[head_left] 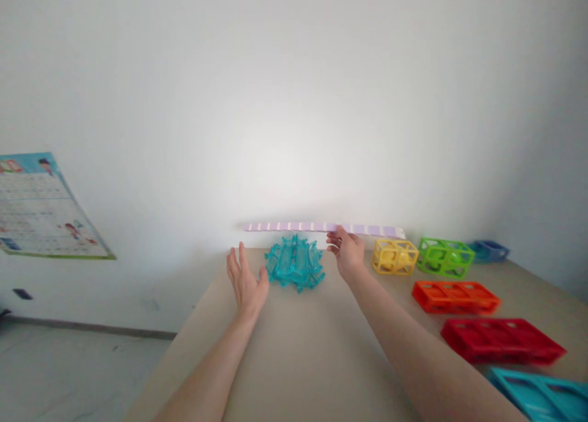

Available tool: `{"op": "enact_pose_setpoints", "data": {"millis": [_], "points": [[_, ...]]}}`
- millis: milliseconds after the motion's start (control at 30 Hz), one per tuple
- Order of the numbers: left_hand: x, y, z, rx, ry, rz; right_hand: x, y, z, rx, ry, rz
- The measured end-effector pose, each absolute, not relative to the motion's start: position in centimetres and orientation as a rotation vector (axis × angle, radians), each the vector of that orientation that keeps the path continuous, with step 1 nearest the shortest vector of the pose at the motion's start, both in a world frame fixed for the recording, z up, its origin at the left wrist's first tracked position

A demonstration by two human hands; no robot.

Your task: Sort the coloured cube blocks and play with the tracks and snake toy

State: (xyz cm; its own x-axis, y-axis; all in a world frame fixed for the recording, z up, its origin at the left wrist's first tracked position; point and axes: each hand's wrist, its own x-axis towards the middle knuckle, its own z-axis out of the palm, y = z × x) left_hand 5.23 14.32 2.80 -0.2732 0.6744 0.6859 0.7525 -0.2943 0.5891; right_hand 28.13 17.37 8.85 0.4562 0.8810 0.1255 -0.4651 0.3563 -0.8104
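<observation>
My right hand (350,253) pinches a long, thin lavender strip (294,226) with pale cross marks along it. The strip lies nearly level, close to the wall and above the far edge of the table. Below its middle sits a translucent teal plastic piece (294,264) with a jagged, toothed rim; its kind is not clear. My left hand (245,281) is at the left side of the teal piece, fingers spread and thumb close to its edge. Whether the thumb touches it, I cannot tell.
On the right of the table (294,361) stand a yellow frame block (395,257), a green one (445,257), a blue one (490,250), an orange tray-like frame (454,296), a red one (503,341) and a light blue one (542,394). A poster (48,207) hangs on the left wall.
</observation>
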Motion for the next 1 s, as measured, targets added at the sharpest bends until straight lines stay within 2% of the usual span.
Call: {"op": "enact_pose_setpoints", "data": {"millis": [300,600,833,1000], "points": [[5.1,16.5,0.8,-2.259,-1.971,-1.816,28.9,22.3,3.0,-0.870,-0.584,1.051],[5.3,16.6,0.7,-2.418,-1.956,-1.822,29.9,22.9,0.8,-1.069,-0.585,1.049],[5.2,16.9,0.3,-2.455,-1.902,-1.826,29.9,20.4,-0.1,-1.302,-0.718,0.879],[5.1,17.0,0.4,-2.387,-1.943,-1.793,29.5,14.9,0.0,-1.414,-0.934,0.746]]}}
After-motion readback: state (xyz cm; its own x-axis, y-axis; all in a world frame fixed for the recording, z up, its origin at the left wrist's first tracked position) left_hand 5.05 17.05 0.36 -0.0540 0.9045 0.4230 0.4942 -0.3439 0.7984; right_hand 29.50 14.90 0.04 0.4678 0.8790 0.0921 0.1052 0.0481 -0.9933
